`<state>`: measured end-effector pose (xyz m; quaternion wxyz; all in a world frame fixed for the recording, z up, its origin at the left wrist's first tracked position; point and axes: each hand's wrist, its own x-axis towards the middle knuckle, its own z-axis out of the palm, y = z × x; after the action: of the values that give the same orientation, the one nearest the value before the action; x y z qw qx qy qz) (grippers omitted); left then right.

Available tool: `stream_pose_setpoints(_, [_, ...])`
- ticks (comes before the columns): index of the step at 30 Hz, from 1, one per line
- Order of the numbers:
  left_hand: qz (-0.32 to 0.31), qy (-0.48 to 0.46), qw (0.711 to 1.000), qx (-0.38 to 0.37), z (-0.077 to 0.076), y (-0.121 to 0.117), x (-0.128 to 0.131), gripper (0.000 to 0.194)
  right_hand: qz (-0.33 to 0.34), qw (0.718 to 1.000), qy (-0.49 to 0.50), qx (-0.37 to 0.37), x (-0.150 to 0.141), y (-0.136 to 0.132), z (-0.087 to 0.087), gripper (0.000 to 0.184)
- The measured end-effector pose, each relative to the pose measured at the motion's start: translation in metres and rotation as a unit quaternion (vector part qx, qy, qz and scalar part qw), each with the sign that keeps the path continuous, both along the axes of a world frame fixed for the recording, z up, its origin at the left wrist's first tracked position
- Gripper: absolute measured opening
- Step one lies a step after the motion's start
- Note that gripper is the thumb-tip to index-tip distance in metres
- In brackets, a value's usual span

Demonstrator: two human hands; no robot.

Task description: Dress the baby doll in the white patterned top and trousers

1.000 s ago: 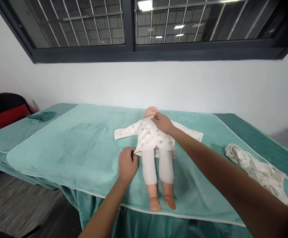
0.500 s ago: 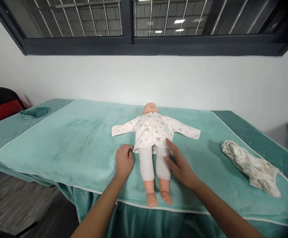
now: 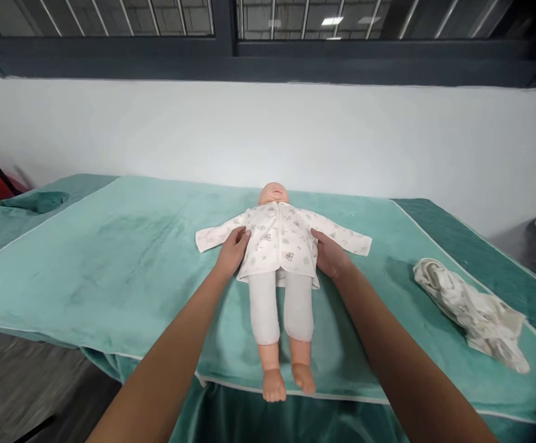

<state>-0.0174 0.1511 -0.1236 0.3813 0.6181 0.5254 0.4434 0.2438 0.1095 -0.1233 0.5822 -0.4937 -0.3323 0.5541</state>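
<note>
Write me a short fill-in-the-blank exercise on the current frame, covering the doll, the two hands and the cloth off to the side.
The doll lies on its ____ on the green cover.
The left hand and right hand are at opposite ____ of the printed jacket.
Unlike its sleeved arms, the doll's feet are ____.
The crumpled cloth lies nearer the ____ hand.

Missing words: back; sides; bare; right.

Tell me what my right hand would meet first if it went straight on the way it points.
Your right hand would most likely meet the shirt first; it looks close beside its edge, though whether they already touch is unclear.
</note>
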Motion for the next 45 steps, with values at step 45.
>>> stream_pose_setpoints(45, [0.159, 0.383, 0.889, 0.195, -0.020, 0.029, -0.062, 0.035, -0.290, 0.643, -0.702, 0.094, 0.134, -0.221, -0.022, 0.051])
